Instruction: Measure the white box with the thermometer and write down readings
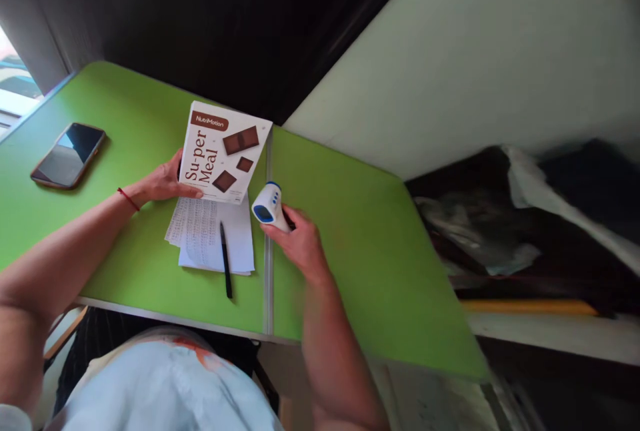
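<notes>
My left hand [170,181] grips the lower left edge of a white box [227,154] marked "Su-per Meal", its thumb lying along the bottom. The box is tilted, and brown squares are printed on its front. In my right hand [300,237] is a white and blue infrared thermometer [270,204], its small screen turned toward me and its handle mostly hidden in my fingers. The thermometer is just right of the box, apart from it. Below the box lie sheets of paper [200,237] with handwriting, partly covered by it. A black pen [226,261] rests across the papers.
A smartphone [70,154] lies on the left of the green folding table [350,271], whose metal seam [269,284] runs down the middle. A dark panel and a pale wall [475,51] rise behind. Dark shelves with cloth or plastic stand at the right.
</notes>
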### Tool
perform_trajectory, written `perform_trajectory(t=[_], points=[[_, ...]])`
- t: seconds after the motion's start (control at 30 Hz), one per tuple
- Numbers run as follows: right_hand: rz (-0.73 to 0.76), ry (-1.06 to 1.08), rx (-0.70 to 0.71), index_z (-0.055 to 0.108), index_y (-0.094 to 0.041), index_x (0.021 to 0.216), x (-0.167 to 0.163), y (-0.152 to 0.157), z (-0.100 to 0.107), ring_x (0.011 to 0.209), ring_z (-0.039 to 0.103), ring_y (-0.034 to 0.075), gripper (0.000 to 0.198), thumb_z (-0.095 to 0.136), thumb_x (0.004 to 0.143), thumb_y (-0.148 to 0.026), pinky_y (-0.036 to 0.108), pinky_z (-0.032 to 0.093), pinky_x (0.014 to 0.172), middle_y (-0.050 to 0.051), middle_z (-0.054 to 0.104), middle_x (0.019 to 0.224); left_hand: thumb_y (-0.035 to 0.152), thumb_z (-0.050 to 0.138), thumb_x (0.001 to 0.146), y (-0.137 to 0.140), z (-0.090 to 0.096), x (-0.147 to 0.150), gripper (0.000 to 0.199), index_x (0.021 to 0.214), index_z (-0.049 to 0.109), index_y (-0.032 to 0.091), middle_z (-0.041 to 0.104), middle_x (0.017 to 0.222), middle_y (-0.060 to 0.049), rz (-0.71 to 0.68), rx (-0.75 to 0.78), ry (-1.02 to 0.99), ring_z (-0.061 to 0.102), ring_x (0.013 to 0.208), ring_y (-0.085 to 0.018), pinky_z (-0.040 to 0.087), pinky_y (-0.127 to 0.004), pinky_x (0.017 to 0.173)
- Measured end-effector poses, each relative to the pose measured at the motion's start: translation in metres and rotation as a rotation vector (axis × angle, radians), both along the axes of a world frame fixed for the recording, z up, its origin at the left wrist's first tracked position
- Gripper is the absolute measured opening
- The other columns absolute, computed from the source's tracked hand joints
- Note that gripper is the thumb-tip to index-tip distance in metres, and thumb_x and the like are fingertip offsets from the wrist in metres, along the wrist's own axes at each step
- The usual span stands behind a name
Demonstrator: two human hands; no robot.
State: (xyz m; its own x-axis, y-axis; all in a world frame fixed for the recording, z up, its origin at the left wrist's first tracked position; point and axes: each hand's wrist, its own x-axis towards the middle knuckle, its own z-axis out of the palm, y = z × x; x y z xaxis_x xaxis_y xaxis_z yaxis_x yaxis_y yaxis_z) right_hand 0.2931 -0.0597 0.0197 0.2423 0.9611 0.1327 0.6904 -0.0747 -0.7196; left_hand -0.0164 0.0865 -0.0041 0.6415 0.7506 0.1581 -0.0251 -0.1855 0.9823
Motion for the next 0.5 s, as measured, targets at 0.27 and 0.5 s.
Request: perform_trajectory(t=[0.27, 0.5], points=[[-0.121, -0.34, -0.131, 0.076, -0.021, 0.116, -0.022, -0.004, -0.036, 0.093, 0.071, 0.03, 0.043, 0.076, 0.08, -0.044, 0.038, 0.053, 0.075, 0.013, 0.075, 0.105, 0.042, 0.096, 0.064, -0.003, 0.009, 0.0, 0.094, 0.142, 0.05, 0.022, 0.071, 0.134, -0.015, 0.011, 0.02, 0.056, 0.068, 0.126, -0.039, 0.059, -0.058, 0.103], [-0.095, -0.417, -0.095, 0.073, -0.02, 0.119, -0.023, -0.008, -0.035, 0.093, 0.071, 0.031, 0.043, 0.075, 0.084, -0.045, 0.04, 0.055, 0.074, 0.014, 0.074, 0.104, 0.056, 0.094, 0.062, 0.001, 0.007, -0.004, 0.103, 0.148, 0.048, 0.024, 0.072, 0.132, -0.013, 0.087, 0.128, 0.143, 0.071, 0.118, -0.034, 0.059, -0.057, 0.1]])
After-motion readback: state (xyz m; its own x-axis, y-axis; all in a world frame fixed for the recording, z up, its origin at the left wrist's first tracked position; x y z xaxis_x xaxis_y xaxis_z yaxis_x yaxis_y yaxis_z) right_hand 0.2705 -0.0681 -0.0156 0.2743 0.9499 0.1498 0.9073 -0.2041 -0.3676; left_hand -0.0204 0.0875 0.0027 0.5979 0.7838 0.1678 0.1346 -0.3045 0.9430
